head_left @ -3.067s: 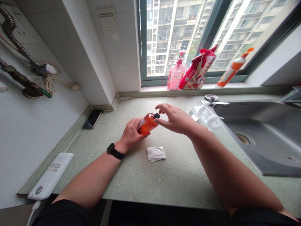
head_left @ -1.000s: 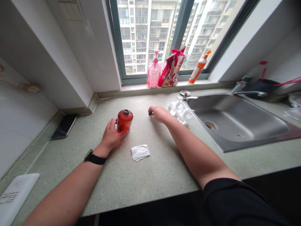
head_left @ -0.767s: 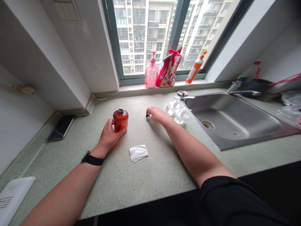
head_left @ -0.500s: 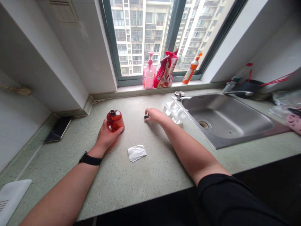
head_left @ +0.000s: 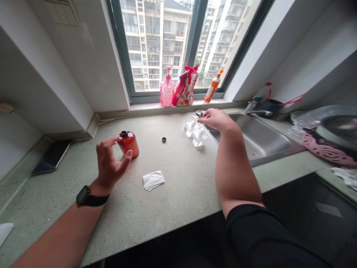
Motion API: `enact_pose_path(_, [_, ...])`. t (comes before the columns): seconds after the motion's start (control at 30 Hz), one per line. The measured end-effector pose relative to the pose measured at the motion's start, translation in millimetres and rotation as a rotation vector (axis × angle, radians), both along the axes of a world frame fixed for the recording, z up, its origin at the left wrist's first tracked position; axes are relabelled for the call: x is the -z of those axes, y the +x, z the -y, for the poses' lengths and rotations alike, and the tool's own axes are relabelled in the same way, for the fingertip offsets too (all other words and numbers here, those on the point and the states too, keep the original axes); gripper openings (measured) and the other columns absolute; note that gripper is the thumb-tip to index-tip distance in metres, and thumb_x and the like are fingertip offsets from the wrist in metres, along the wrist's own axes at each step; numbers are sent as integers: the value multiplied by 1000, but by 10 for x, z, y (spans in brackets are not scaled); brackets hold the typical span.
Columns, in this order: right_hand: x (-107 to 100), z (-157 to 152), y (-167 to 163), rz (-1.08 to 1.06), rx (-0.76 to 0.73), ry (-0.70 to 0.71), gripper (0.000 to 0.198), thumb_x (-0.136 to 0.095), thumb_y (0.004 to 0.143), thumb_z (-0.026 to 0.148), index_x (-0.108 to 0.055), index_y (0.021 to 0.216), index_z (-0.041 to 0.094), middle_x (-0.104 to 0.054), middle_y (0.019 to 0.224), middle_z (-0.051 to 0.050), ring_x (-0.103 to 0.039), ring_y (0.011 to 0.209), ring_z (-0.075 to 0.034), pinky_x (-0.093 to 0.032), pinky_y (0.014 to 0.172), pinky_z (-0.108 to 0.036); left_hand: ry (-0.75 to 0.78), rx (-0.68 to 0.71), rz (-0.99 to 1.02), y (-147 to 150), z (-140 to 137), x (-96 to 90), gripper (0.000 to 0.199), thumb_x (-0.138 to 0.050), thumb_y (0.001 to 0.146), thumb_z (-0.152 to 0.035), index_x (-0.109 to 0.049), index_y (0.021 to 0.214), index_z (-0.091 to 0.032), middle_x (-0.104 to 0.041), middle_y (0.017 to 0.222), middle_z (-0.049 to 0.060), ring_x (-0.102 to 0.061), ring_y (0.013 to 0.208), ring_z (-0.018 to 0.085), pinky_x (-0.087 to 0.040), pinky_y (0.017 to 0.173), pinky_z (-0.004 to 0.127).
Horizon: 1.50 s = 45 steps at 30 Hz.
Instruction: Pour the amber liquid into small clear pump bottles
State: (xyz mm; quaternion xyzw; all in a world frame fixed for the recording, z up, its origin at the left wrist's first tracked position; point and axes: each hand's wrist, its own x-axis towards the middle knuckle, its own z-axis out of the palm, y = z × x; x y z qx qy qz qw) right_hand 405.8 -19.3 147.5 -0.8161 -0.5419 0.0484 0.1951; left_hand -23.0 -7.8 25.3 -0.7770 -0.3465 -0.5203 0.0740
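My left hand [head_left: 111, 158] is open beside an amber bottle [head_left: 130, 145]. Its thumb and index finger are spread near the bottle's side and shoulder, with the palm apart from it. The bottle stands upright and has no cap on its neck. To its right, a small black cap [head_left: 164, 139] lies on the counter. Over by the sink, my right hand [head_left: 219, 120] has its fingers drawn together at the near end of a strainer, above white pump tops in a clear plastic holder [head_left: 197, 143]. What its fingertips pinch is hidden.
A folded white tissue [head_left: 153, 180] lies in front of the bottle. Left of my hand is a dark phone [head_left: 52, 157]. The steel sink [head_left: 267, 139] is at the right. A pink pump bottle [head_left: 167, 91], a red bag [head_left: 186, 87] and an orange bottle [head_left: 213, 87] line the sill.
My right hand has let go of the black cap and moved right to the clear holder. My left hand has loosened from the amber bottle, its fingers spreading. The view has turned right.
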Motion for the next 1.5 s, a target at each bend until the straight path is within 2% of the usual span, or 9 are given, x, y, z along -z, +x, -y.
enact_pose_path(0.17, [125, -129, 108, 53, -64, -430, 34, -88, 84, 37, -80, 111, 17, -79, 110, -11, -71, 94, -24, -51, 78, -34, -233, 385, -270, 149, 179, -44, 11, -65, 106, -30, -69, 111, -22, -73, 91, 2, -67, 76, 16, -54, 73, 29])
enact_pose_path(0.4, [225, -201, 103, 32, -104, -531, 31, -90, 78, 30, -79, 105, 20, -78, 84, -6, -69, 77, -22, -52, 70, -34, -526, 520, -513, 210, 123, 99, 20, -69, 103, -37, -76, 116, -23, -76, 99, 4, -67, 73, 15, -51, 69, 28])
enact_pose_path(0.57, [151, -174, 33, 15, -224, -496, 15, -85, 80, 34, -76, 84, 22, -77, 82, -4, -67, 72, -19, -50, 67, -32, -681, 551, -584, 227, 131, 116, 18, -73, 99, -42, -83, 104, -27, -74, 102, 6, -69, 80, 19, -52, 72, 31])
enact_pose_path(0.73, [62, -145, -320, 46, -451, -423, 16, -82, 82, 38, -76, 86, 23, -78, 84, -3, -68, 76, -19, -45, 66, -31, -743, 616, -542, 252, 171, 67, 20, -72, 99, -44, -84, 97, -27, -72, 98, 6, -69, 79, 19, -54, 73, 32])
enact_pose_path(0.9, [115, -114, -898, 175, -598, -305, 24, -82, 84, 46, -75, 89, 23, -77, 88, -4, -66, 79, -20, -37, 63, -31, -664, 515, -375, 242, 164, 70, 29, -70, 102, -43, -75, 124, -25, -73, 109, 7, -70, 91, 21, -59, 86, 37])
enact_pose_path(1.03, [256, -91, -1314, 175, -717, -232, 21, -78, 88, 44, -74, 91, 23, -77, 89, -5, -65, 80, -20, -36, 64, -31, -604, 372, -204, 227, 142, 134, 60, -77, 97, -49, -58, 149, -24, -68, 126, 11, -67, 88, 19, -61, 87, 39])
enact_pose_path(1.2, [457, -74, -1632, 179, -815, -144, 20, -76, 92, 42, -73, 97, 23, -80, 98, -8, -68, 87, -23, -37, 67, -33, -632, 299, -237, 230, 126, 190, 90, -85, 88, -57, -45, 161, -24, -64, 145, 16, -72, 97, 25, -61, 98, 47])
enact_pose_path(1.33, [540, -48, -1757, 203, -847, -128, 22, -74, 95, 45, -71, 96, 24, -80, 100, -8, -70, 90, -24, -36, 66, -33, -625, 267, -249, 235, 112, 194, 86, -83, 90, -61, -48, 159, -21, -63, 152, 19, -65, 136, 37, -53, 118, 53])
enact_pose_path(1.5, [599, -21, -1830, 235, -896, -120, 22, -74, 98, 46, -70, 99, 24, -80, 104, -8, -71, 93, -25, -36, 67, -33, -641, 274, -246, 219, 72, 188, 68, -79, 93, -60, -60, 147, -23, -71, 141, 14, -70, 129, 34, -55, 115, 50])
